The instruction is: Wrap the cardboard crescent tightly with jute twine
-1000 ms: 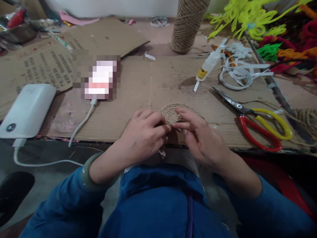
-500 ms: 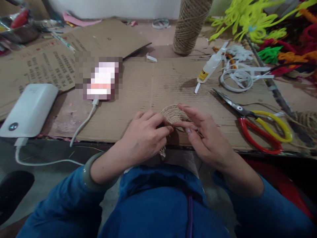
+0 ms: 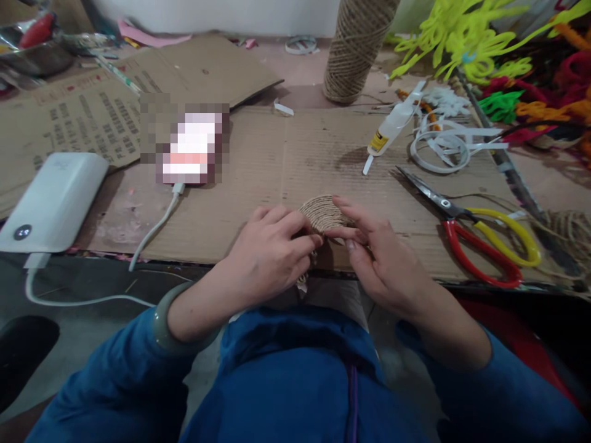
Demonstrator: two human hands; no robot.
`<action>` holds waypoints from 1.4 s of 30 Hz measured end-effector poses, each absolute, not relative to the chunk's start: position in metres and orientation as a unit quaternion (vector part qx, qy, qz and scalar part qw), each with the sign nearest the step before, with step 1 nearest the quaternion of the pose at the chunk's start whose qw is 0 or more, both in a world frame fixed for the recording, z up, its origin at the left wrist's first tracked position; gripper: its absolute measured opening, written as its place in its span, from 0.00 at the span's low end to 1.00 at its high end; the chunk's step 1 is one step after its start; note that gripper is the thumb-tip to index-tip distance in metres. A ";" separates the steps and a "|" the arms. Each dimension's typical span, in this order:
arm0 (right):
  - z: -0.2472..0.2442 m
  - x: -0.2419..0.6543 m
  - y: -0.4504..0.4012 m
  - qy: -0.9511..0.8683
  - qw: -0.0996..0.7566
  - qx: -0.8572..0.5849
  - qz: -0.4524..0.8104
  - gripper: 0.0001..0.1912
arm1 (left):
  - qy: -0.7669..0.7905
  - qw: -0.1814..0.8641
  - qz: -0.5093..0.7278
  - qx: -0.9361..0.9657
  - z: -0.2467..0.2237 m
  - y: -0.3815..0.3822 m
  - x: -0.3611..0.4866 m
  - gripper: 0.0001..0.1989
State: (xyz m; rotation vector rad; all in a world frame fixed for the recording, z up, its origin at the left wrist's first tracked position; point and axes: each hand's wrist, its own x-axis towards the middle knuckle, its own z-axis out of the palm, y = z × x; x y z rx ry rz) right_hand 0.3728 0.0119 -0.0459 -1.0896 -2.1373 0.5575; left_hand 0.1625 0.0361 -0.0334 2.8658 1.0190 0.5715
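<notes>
Between my hands, at the front edge of the cardboard, is a flat coiled piece of jute twine with its rows laid in a curve. My left hand is closed on the left side of the coil, fingertips pinched together. A short twine end with a whitish tip hangs below it. On the right, my right hand holds the coil's edge, one finger along its top and another reaching to the left fingertips. The fingers hide the lower part of the coil.
Scissors with red and yellow handles lie at the right, below a glue bottle and white strips. A twine spool stands behind. A blurred phone and a white power bank with cables lie left.
The hands and the coil have hardly moved. The whole view has shifted very slightly.
</notes>
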 end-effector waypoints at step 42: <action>-0.039 0.393 0.024 -0.861 0.249 -0.441 0.045 0.14 | 0.344 0.032 0.152 0.926 -0.033 0.036 0.164 0.12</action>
